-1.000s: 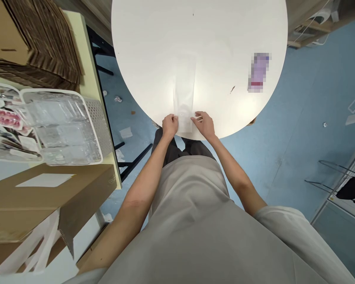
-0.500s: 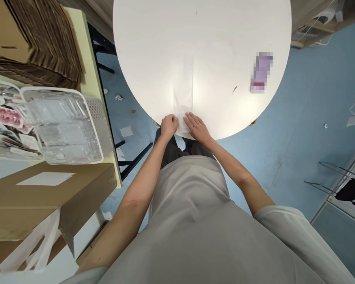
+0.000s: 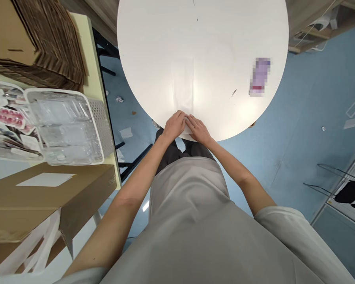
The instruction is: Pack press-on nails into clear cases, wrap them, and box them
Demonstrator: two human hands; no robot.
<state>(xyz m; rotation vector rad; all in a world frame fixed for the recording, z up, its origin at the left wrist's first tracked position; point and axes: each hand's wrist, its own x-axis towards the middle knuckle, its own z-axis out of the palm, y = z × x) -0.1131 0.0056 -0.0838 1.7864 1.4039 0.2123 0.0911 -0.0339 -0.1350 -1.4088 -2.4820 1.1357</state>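
Observation:
A long clear plastic bag (image 3: pixel 182 85) lies flat on the round white table (image 3: pixel 225 35), reaching from its middle to the near edge. Both hands meet on the bag's near end at the table edge. My left hand (image 3: pixel 174 125) rests on it with fingers curled and pressed down. My right hand (image 3: pixel 197 128) lies beside it, fingers together and flat on the plastic, touching the left hand's fingertips. The bag's near end is hidden under the hands.
A blurred purple item (image 3: pixel 259 76) lies on the table's right side. A white basket (image 3: pixel 66 126) of clear plastic trays stands on a side table at left, with stacked cardboard (image 3: pixel 38 39) behind and a brown box (image 3: pixel 47 193) in front. Blue floor lies to the right.
The hands have come together: the right slid left across the bag's near end, and the left moved right and forward until the fingers touch.

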